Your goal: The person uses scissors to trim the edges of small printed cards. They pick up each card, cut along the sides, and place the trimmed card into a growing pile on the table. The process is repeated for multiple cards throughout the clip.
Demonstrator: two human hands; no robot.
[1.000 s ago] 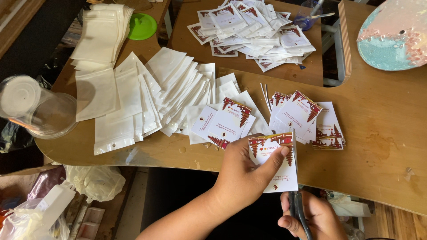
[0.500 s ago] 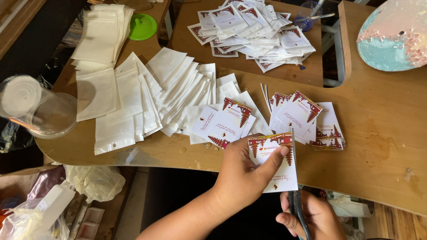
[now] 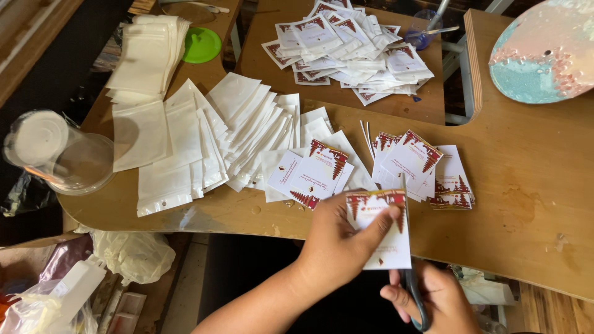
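My left hand [image 3: 337, 247] pinches a white card [image 3: 387, 244] printed with red tree shapes, holding it over the front edge of the wooden table [image 3: 532, 192]. Just below it, my right hand [image 3: 440, 302] grips the dark handles of a pair of scissors [image 3: 416, 300]. The blades run up along the card's right edge and are mostly hidden behind it. More printed cards lie in a loose stack [image 3: 417, 164] beyond the held card, and a few others [image 3: 312, 173] lie to its left.
White zip pouches [image 3: 185, 142] fan across the table's left half. A clear plastic jar [image 3: 59, 154] lies at the left edge, near a green lid [image 3: 202, 44]. Filled packets [image 3: 352, 49] are heaped at the back. A pastel disc [image 3: 544, 55] sits far right, plastic bags [image 3: 133, 253] below.
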